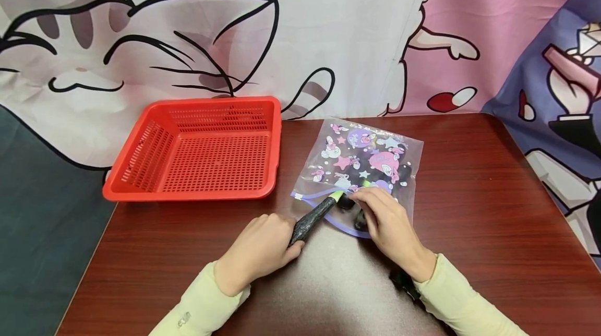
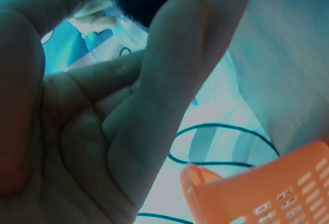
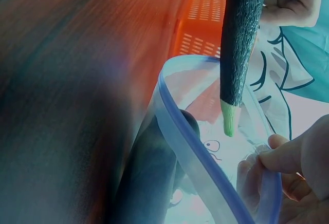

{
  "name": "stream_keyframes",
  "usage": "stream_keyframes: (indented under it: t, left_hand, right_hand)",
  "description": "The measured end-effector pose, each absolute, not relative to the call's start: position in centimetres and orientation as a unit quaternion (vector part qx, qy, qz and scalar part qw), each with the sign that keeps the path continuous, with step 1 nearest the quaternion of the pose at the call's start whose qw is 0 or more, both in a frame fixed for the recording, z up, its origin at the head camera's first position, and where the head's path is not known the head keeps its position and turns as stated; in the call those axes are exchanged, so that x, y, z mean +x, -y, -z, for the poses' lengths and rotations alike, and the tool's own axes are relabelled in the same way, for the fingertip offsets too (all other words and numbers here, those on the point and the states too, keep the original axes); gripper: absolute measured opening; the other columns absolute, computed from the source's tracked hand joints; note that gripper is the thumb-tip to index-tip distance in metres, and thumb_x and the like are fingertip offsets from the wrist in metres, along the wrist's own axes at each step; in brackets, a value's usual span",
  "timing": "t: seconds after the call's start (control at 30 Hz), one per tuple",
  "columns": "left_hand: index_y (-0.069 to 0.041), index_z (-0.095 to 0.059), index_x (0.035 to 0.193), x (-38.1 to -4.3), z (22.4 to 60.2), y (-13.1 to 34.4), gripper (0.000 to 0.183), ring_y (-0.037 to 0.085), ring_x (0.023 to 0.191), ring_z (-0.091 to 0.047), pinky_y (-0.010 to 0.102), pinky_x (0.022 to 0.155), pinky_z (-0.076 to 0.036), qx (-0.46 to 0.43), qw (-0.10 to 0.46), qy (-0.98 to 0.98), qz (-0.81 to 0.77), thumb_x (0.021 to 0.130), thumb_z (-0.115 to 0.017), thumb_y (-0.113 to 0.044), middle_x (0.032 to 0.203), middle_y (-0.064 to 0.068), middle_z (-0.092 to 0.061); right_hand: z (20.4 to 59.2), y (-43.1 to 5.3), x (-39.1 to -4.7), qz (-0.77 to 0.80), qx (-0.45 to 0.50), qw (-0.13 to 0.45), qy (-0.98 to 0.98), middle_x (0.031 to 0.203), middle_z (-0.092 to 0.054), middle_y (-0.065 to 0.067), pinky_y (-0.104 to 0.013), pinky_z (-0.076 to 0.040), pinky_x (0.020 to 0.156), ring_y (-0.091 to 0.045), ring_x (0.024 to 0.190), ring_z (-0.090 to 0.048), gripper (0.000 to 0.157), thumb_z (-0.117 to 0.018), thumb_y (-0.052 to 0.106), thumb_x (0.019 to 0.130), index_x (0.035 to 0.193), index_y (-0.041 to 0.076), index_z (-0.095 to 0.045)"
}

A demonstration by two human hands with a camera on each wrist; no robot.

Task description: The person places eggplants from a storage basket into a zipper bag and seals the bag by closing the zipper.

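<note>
My left hand (image 1: 263, 247) grips a long dark vegetable (image 1: 312, 218) with a wrinkled skin and a light green end. That green end points into the mouth of a clear zip bag (image 1: 316, 169) printed with pink and purple cartoons. With thumb and fingers, my right hand (image 1: 389, 224) pinches the bag's rim, and the purple zip edge (image 3: 187, 142) gapes wide in the right wrist view. Inside the bag lie smooth dark rounded things (image 3: 149, 167), partly hidden by the print and my right hand. In the left wrist view, fingers (image 2: 169, 54) curl around the dark vegetable.
A red perforated basket (image 1: 277, 169) stands on the table to the left of the bag. Behind the brown table (image 1: 469, 211) hangs a cartoon-printed cloth (image 1: 366, 38). Something black (image 1: 404, 284) shows beside my right wrist.
</note>
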State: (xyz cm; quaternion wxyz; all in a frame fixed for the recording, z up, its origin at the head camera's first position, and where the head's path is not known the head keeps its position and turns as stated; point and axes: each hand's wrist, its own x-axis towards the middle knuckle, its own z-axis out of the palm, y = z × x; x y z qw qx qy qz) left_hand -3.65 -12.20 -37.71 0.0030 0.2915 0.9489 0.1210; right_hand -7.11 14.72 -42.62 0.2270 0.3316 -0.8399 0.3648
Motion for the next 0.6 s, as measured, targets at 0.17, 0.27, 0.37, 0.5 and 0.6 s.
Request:
stream_keyframes:
  t: [0.17, 0.27, 0.37, 0.5, 0.6]
  left_hand:
    - [-0.019, -0.046, 0.059, -3.2, 37.8, 11.5, 0.039, 0.014, 0.044, -0.042, 0.034, 0.041, -0.037, 0.267, 0.001, -0.954, -0.133, 0.083, -0.076, -0.027, 0.051, -0.007, -0.039]
    - [-0.019, -0.046, 0.058, -3.1, 37.8, 11.0, 0.040, 0.013, 0.044, -0.042, 0.033, 0.040, -0.035, 0.248, 0.001, -0.957, -0.149, 0.082, -0.076, -0.027, 0.050, -0.008, -0.039]
    - [-0.019, -0.046, 0.057, -3.0, 37.7, 10.4, 0.040, 0.015, 0.044, -0.044, 0.034, 0.040, -0.035, 0.229, -0.002, -0.961, -0.158, 0.083, -0.076, -0.026, 0.049, -0.007, -0.039]
    - [-0.019, -0.046, 0.054, -2.9, 37.7, 9.6, 0.042, 0.018, 0.044, -0.048, 0.037, 0.040, -0.038, 0.204, -0.013, -0.966, -0.160, 0.083, -0.075, -0.026, 0.048, -0.005, -0.040]
    - [-0.018, -0.047, 0.053, -2.9, 37.7, 8.9, 0.042, 0.022, 0.044, -0.051, 0.039, 0.041, -0.040, 0.182, -0.020, -0.970, -0.160, 0.083, -0.075, -0.028, 0.049, -0.003, -0.044]
  right_hand:
    - [42.6, -14.7, -7.1, -0.365, 0.331, 0.229, 0.839, 0.108, -0.068, -0.008, -0.025, -0.045, 0.093, -0.025, 0.099, -0.063, 0.032, -0.059, -0.017, 0.085, 0.111, 0.000, -0.069]
    - [42.6, -14.7, -7.1, -0.365, 0.331, 0.228, 0.840, 0.108, -0.068, -0.009, -0.025, -0.044, 0.094, -0.025, 0.100, -0.063, 0.033, -0.059, -0.017, 0.085, 0.111, 0.000, -0.069]
    - [42.6, -14.7, -7.1, -0.366, 0.330, 0.226, 0.840, 0.108, -0.068, -0.009, -0.024, -0.044, 0.094, -0.025, 0.100, -0.063, 0.033, -0.059, -0.017, 0.085, 0.112, 0.000, -0.069]
    - [42.6, -14.7, -7.0, -0.367, 0.329, 0.222, 0.841, 0.109, -0.068, -0.008, -0.024, -0.044, 0.094, -0.025, 0.101, -0.063, 0.034, -0.058, -0.017, 0.086, 0.112, 0.001, -0.069]
    - [42.6, -14.7, -7.0, -0.367, 0.329, 0.221, 0.842, 0.109, -0.068, -0.008, -0.025, -0.045, 0.094, -0.025, 0.101, -0.063, 0.034, -0.058, -0.017, 0.085, 0.112, 0.001, -0.069]
